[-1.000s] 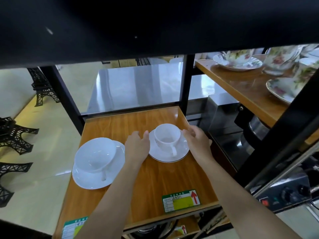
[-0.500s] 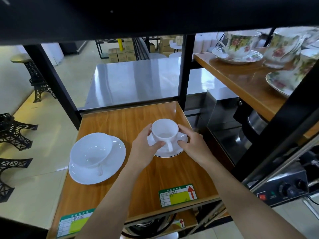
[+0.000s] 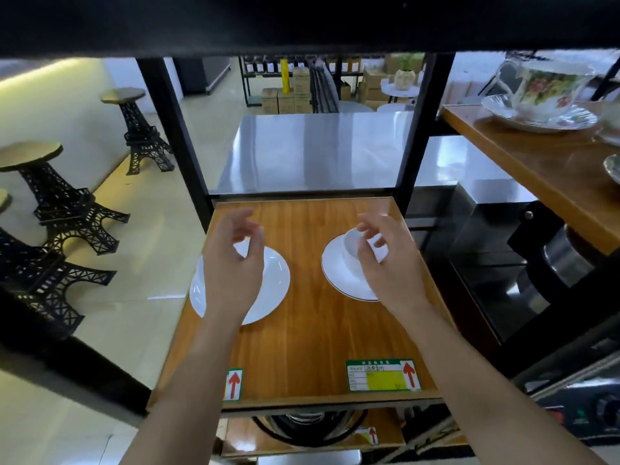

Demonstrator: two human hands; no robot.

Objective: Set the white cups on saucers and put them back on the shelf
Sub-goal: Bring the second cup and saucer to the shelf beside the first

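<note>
Both hands are raised above the wooden shelf [image 3: 302, 330], palms down, fingers spread and loosely curled; neither holds anything. Left hand [image 3: 231, 263] hovers over the left saucer [image 3: 275, 280] and hides most of the white cup on it; only a small white patch shows between the fingers. Right hand [image 3: 385, 260] hovers over the right saucer [image 3: 339, 270], which has a thin dark rim line. Right white cup [image 3: 350, 246] stands upright at the centre of this saucer, partly covered by the fingers; whether the fingertips touch it cannot be told. The two saucers lie side by side on the shelf, apart from each other, in its rear half. Two green labels with red arrows, left label [image 3: 234, 384] and right label [image 3: 382, 375], are fixed at the front edge of the shelf. A flowered cup [image 3: 550, 85] on its own saucer sits on the neighbouring higher shelf at right.
</note>
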